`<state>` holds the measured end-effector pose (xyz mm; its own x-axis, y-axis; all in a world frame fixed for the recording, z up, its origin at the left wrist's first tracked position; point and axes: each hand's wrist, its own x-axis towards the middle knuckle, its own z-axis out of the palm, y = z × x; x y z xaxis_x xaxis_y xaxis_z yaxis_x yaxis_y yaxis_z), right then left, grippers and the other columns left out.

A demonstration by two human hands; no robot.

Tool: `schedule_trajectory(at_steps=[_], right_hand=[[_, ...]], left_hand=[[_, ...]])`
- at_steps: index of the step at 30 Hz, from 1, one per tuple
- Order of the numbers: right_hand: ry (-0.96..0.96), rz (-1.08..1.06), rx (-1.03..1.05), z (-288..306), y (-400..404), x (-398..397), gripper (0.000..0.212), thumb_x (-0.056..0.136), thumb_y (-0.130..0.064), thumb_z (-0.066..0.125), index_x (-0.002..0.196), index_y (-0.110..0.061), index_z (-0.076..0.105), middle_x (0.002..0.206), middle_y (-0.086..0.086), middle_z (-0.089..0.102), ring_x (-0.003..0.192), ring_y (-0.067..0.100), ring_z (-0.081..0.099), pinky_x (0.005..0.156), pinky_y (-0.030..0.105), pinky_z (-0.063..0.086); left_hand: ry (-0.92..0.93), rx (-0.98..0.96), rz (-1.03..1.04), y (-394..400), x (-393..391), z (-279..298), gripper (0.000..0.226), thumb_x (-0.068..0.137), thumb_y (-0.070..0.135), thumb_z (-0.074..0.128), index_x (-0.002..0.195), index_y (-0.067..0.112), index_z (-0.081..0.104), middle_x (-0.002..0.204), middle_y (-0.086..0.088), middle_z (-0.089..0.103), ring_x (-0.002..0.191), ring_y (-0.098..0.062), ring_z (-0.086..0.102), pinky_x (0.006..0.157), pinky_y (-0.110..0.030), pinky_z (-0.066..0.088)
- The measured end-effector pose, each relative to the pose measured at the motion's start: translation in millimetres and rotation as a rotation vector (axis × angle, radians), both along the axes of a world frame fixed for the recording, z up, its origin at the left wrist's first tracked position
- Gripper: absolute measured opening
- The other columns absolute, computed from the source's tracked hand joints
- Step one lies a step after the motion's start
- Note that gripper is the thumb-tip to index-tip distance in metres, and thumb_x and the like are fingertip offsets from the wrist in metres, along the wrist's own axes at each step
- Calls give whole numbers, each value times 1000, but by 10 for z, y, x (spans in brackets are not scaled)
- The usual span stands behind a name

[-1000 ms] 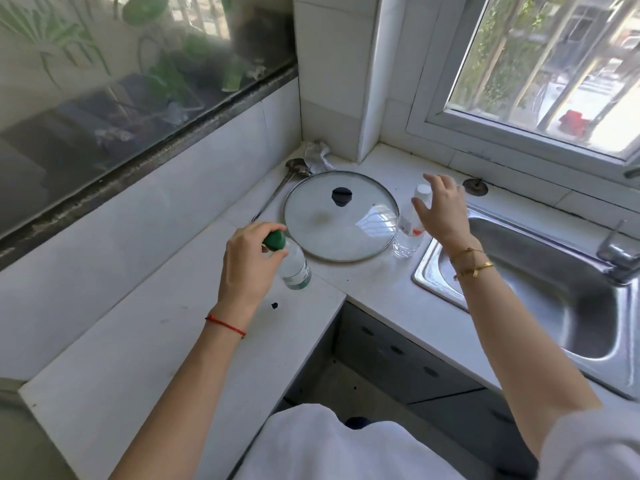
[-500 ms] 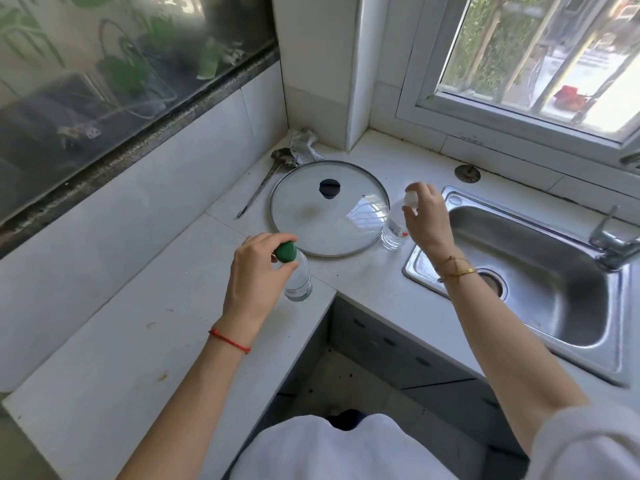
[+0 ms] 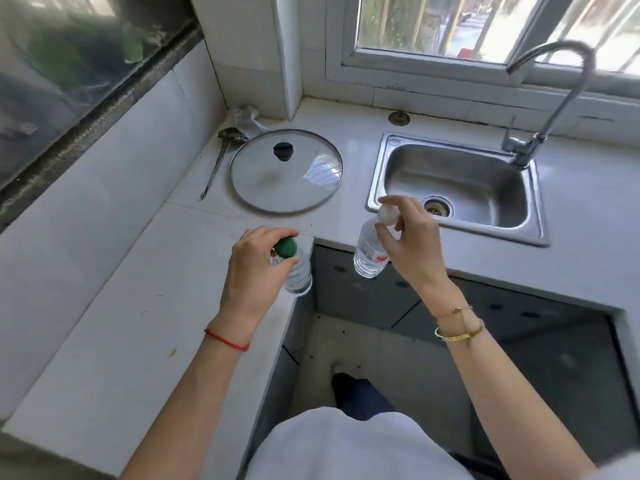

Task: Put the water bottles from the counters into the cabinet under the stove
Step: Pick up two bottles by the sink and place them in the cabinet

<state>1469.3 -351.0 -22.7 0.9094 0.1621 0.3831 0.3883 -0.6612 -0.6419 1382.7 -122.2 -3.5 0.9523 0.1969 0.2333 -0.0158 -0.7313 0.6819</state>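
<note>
My left hand (image 3: 254,268) grips the green cap of a small clear water bottle (image 3: 298,275), which hangs at the inner corner of the white counter (image 3: 114,323). My right hand (image 3: 410,244) holds a second clear bottle (image 3: 369,252) by its white cap; this one has a red and white label and hangs in the air past the counter edge, over the dark cabinet fronts. Both bottles are lifted off the counter. No stove is in view.
A glass pot lid (image 3: 285,171) lies flat on the counter corner, with a metal ladle (image 3: 218,161) to its left. A steel sink (image 3: 457,185) with a tall tap (image 3: 550,98) sits on the right. Grey cabinet fronts (image 3: 363,292) and floor lie below.
Both hands have lifted their bottles and drawn them back toward me, away from the pot lid. The view has tilted down and pulled back from the counter.
</note>
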Motion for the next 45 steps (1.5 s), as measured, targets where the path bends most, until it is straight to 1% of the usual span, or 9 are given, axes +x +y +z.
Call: schedule_trajectory(at_steps=[4, 10, 18, 22, 28, 34, 38, 41, 45], right_hand=[[45, -138, 37, -48, -195, -969, 34, 82, -9, 65, 114, -16, 60, 101, -7, 59, 74, -3, 45, 69, 5, 35], [88, -345, 99, -39, -474, -2394, 34, 81, -8, 67, 114, -15, 61, 102, -7, 62, 77, -8, 49, 72, 4, 39], [129, -645, 159, -86, -992, -3992, 30, 83, -10, 69, 110, -19, 60, 103, -7, 62, 89, 7, 58, 76, 22, 52], [168, -791, 140, -228, -1271, -4624, 29, 81, -8, 68, 107, -17, 60, 103, -5, 62, 92, 10, 59, 78, 29, 53], [277, -1026, 129, -571, -1862, -5396, 27, 79, -6, 68, 103, -17, 58, 103, -3, 60, 88, 15, 58, 76, 34, 52], [430, -1171, 141, -1044, -2433, -5905, 25, 81, -4, 65, 100, -15, 55, 104, 0, 56, 86, 20, 57, 74, 31, 49], [488, -1231, 138, -1470, -2757, -6047, 22, 83, -1, 61, 99, -14, 53, 103, 1, 55, 86, 19, 54, 71, 30, 46], [519, -1242, 105, -1855, -2988, -6116, 22, 84, -1, 61, 99, -14, 52, 103, 2, 55, 88, 19, 55, 73, 32, 51], [582, -1224, 58, -2459, -3338, -6166, 18, 89, -6, 61, 102, -13, 50, 107, 3, 55, 90, 15, 53, 66, 17, 43]], left_hand=[[21, 32, -174, -149, -479, -39, 39, 71, 5, 79, 108, 16, 73, 100, -1, 72, 87, -19, 62, 79, -26, 52], [55, 10, -417, -486, -1285, -22, 39, 71, 9, 81, 108, 21, 73, 99, 5, 71, 83, -14, 61, 80, -29, 54], [84, 10, -778, -1327, -2065, -86, 36, 69, 8, 82, 102, 20, 74, 95, 5, 71, 84, -14, 63, 77, -32, 55], [99, 44, -922, -1866, -2382, -190, 31, 69, 6, 81, 97, 18, 75, 94, 3, 73, 82, -18, 64, 77, -34, 56], [152, 99, -1093, -2805, -2866, -492, 31, 69, 7, 80, 97, 20, 74, 97, 6, 73, 86, -13, 62, 76, -16, 44], [240, 147, -1203, -3686, -3295, -1050, 26, 70, 8, 76, 93, 20, 71, 92, 6, 71, 90, -17, 64, 79, -29, 52], [299, 173, -1207, -4208, -3452, -1538, 24, 71, 11, 74, 92, 21, 69, 88, 7, 68, 88, -18, 61, 74, -25, 44], [320, 201, -1253, -4595, -3546, -1950, 23, 73, 9, 69, 94, 19, 69, 92, 1, 69, 90, -21, 62, 77, -30, 51], [351, 257, -1282, -5030, -3580, -2596, 22, 75, 7, 64, 95, 17, 69, 92, 1, 68, 90, -21, 61, 74, -27, 49]])
